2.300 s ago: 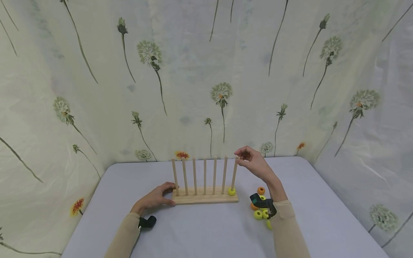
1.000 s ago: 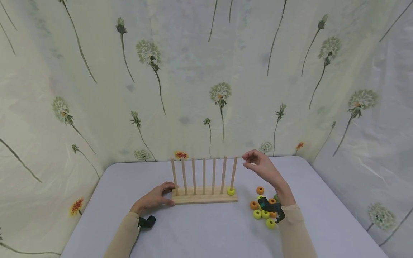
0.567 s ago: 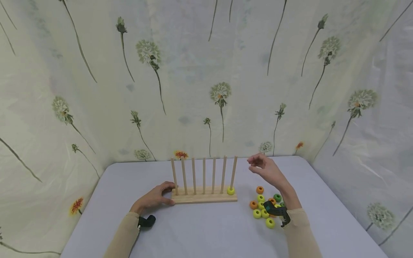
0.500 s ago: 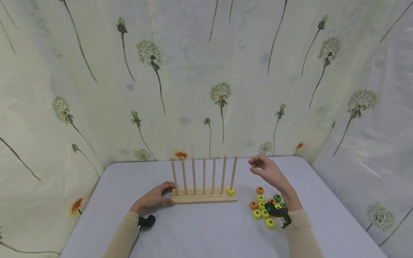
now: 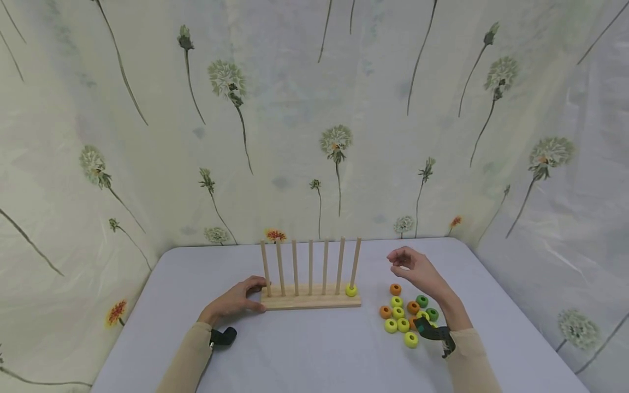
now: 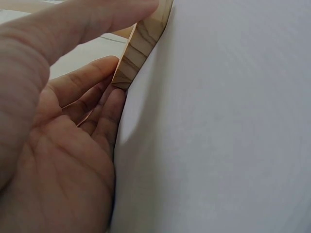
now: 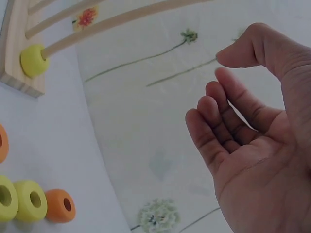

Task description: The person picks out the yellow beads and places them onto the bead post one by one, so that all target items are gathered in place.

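A wooden base (image 5: pixel 309 302) carries several upright pegs in a row. One yellow bead (image 5: pixel 351 290) sits at the foot of the rightmost peg (image 5: pixel 356 262), and the other pegs are bare. My left hand (image 5: pixel 235 300) holds the base's left end between thumb and fingers; the left wrist view shows the thumb on one side of the end grain (image 6: pixel 138 51) and fingertips on the other. Right of the pegs, my right hand (image 5: pixel 417 273) hovers above the loose beads with fingers loosely bent. Nothing lies between its thumb and fingertips in the right wrist view.
Loose yellow beads (image 5: pixel 403 325), orange beads (image 5: pixel 385 311) and green beads (image 5: pixel 421 301) lie in a cluster right of the base, partly hidden by the right wrist camera (image 5: pixel 432 331). A white table (image 5: pixel 304 349) bears everything, with a flower-print cloth (image 5: pixel 295 136) behind it.
My right hand has left the top of the rightmost peg and moved right and slightly down, uncovering more beads. The left hand and the base have stayed in place.
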### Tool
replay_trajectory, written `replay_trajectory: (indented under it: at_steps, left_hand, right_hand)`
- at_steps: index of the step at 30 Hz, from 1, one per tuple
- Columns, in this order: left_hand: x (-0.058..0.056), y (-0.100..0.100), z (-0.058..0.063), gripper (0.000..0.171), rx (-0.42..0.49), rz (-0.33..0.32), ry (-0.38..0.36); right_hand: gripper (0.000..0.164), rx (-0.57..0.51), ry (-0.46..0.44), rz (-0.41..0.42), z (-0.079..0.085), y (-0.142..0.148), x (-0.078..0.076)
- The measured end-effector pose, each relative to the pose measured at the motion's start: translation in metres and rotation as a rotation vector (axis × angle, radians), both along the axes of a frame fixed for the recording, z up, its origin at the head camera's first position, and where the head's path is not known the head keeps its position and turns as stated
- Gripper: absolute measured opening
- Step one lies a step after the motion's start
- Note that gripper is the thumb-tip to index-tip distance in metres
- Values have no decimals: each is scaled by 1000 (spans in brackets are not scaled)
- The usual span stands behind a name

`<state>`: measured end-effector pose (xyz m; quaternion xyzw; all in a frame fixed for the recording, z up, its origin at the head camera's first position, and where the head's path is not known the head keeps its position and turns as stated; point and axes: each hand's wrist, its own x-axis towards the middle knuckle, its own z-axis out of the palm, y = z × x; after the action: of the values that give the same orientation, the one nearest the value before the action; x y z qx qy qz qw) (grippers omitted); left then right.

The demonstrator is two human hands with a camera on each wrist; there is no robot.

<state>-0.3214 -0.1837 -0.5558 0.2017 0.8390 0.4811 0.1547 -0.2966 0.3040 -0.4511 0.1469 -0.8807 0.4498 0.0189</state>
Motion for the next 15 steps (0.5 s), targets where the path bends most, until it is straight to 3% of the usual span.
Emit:
replay_trajectory:
  at_steps: [15]
  left_hand:
    - [0,1,0,70,-13,-2,10]
  right_hand:
    - [28,7,-86,64,-17,36,2]
